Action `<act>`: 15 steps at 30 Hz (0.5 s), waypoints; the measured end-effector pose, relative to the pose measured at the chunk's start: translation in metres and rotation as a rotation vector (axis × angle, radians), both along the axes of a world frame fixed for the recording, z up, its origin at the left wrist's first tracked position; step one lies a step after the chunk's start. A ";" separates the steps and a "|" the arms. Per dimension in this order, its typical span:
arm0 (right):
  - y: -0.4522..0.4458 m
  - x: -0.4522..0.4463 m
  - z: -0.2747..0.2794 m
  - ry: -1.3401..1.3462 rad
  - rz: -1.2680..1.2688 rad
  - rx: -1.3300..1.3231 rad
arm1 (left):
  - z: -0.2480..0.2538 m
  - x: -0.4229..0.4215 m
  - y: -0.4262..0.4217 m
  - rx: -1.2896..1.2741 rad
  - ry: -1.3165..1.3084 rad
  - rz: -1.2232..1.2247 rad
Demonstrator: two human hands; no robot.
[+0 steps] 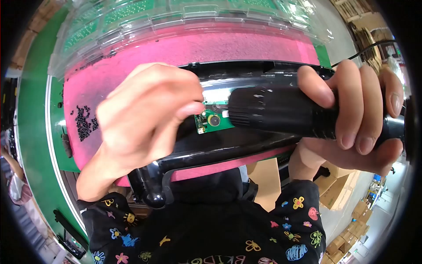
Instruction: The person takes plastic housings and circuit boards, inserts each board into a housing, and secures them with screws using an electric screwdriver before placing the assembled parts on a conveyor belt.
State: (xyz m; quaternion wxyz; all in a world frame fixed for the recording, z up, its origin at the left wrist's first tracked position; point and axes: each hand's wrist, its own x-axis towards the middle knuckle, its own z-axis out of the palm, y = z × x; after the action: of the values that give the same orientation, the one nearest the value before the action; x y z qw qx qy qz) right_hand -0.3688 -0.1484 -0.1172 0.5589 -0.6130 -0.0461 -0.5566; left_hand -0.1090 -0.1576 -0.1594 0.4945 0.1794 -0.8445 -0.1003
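My right hand (358, 105) is wrapped around a black electric screwdriver (277, 110), which lies level with its nose pointing left. The screwdriver's tip is over a small green circuit board (215, 124) with a round component, set in a long black plastic housing (211, 147). My left hand (151, 105) is closed in a pinch, thumb and finger at the screwdriver's bit above the board. What the left fingertips hold is hidden. A black cylindrical end (154, 193) of the housing sticks out toward my body.
A pile of small black screws (83, 123) lies on the pink mat (145, 50) at the left. Clear plastic trays (176, 20) with green boards stand at the back. A black cable (373, 45) runs off at the right. Cardboard boxes (336, 187) stand below the table.
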 end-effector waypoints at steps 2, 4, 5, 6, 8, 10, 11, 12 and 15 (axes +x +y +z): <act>0.004 -0.001 0.003 -0.011 -0.126 0.018 | 0.002 0.006 -0.003 -0.066 0.058 0.030; 0.005 0.002 0.006 0.010 -0.250 0.044 | 0.006 0.008 -0.002 0.023 0.016 0.058; 0.004 0.003 0.009 0.039 -0.290 0.057 | 0.006 0.005 0.000 0.095 -0.001 0.082; 0.005 0.004 0.011 0.075 -0.327 0.070 | 0.005 0.002 0.002 0.168 -0.017 0.106; 0.006 0.005 0.015 0.154 -0.397 0.084 | 0.004 0.002 0.002 0.284 -0.175 0.060; 0.011 0.007 0.021 0.249 -0.484 0.086 | 0.003 0.001 0.001 0.258 -0.249 0.012; 0.011 0.007 0.022 0.273 -0.508 0.088 | 0.002 0.001 0.002 0.260 -0.249 0.011; 0.012 0.008 0.022 0.297 -0.530 0.090 | 0.001 0.001 0.003 0.235 -0.290 -0.008; -0.003 -0.003 0.010 0.242 -0.445 0.064 | -0.002 0.000 0.004 0.215 -0.366 -0.036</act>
State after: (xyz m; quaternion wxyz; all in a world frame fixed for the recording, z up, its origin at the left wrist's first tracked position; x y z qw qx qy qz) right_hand -0.3716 -0.1511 -0.1067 0.4430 -0.6522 0.1749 -0.5897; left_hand -0.1085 -0.1537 -0.1616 0.3091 0.2313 -0.9077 -0.1642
